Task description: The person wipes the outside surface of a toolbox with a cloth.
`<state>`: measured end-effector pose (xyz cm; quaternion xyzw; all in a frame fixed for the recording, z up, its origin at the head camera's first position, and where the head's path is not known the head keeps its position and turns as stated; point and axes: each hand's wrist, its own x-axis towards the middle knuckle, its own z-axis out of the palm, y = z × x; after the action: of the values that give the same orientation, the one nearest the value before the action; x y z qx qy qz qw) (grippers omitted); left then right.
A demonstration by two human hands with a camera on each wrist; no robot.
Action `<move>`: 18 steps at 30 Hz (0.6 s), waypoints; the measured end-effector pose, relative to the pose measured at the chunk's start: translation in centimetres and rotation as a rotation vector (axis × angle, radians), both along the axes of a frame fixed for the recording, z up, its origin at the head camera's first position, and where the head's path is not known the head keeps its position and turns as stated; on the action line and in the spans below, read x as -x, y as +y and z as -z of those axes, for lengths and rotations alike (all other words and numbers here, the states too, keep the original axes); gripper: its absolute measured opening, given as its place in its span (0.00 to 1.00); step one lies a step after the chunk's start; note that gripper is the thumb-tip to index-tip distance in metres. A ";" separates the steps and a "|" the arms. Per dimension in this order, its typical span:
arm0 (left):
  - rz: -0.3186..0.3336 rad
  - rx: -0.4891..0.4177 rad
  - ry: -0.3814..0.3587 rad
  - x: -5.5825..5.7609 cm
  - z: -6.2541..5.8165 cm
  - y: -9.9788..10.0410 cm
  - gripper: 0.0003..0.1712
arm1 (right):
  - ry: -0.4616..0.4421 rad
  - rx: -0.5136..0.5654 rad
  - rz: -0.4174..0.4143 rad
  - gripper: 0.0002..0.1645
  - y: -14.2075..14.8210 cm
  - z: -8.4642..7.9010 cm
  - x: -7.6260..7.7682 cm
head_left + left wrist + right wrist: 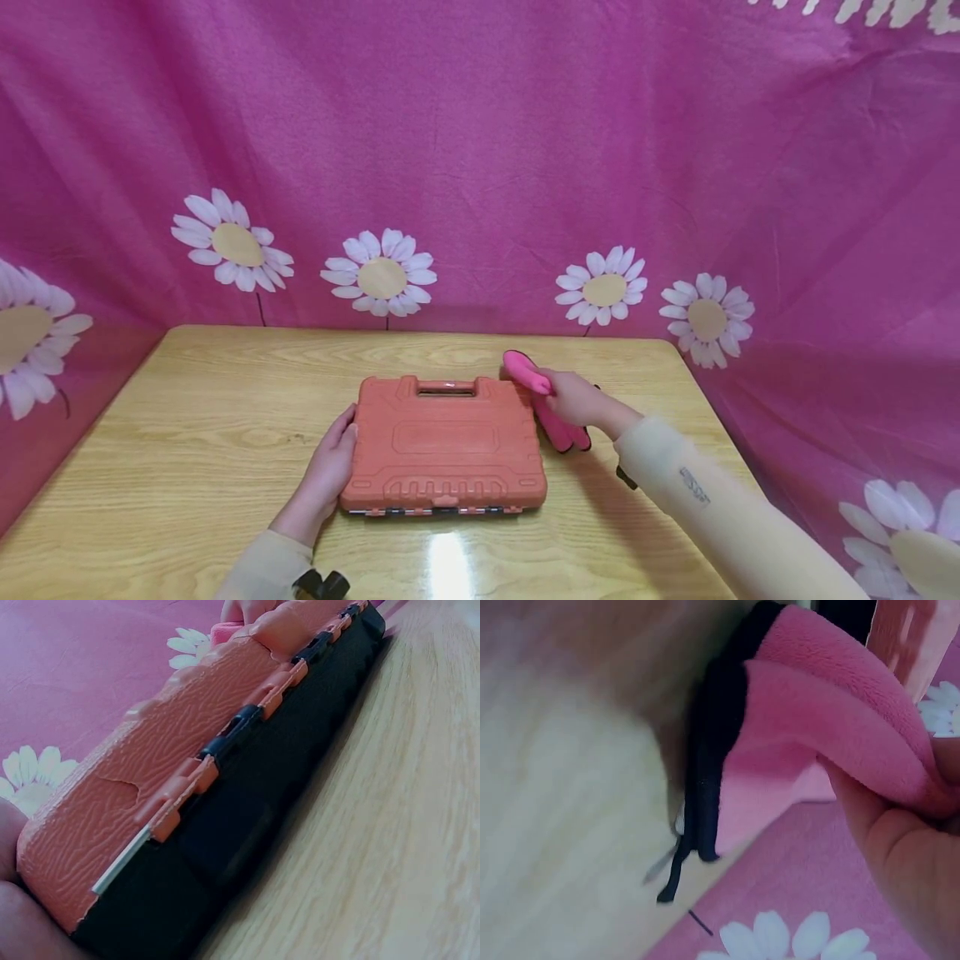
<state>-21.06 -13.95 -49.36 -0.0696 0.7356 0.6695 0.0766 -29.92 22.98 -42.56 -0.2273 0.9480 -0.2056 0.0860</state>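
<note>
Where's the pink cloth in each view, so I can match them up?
Head: cloth right of the case, in the right hand.
Left wrist: a small bit at the top, near the middle, beyond the case.
Right wrist: large, from upper middle to the right edge.
Shared landmark: the case, lower centre in head, diagonal in left wrist, top right corner in right wrist.

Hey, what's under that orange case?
The orange case rests on the wooden table, which shows around it. The patch directly beneath is covered, so I cannot tell whether anything else is hidden there.
</note>
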 end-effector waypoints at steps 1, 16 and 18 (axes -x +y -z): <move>0.000 -0.001 -0.001 0.0 0.0 0.0 0.33 | -0.001 0.014 0.023 0.31 -0.1 0.2 -0.2; -0.003 0.002 -0.004 0.1 0.0 0.0 0.33 | -0.029 0.136 0.207 0.02 -0.4 1.5 -4.5; -0.001 0.000 0.000 0.0 0.0 0.0 0.33 | -0.040 0.146 0.204 0.06 -0.3 1.5 -5.1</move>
<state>-21.11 -13.93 -49.38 -0.0701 0.7354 0.6696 0.0764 -24.84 22.67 -44.07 -0.1312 0.9469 -0.2860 0.0668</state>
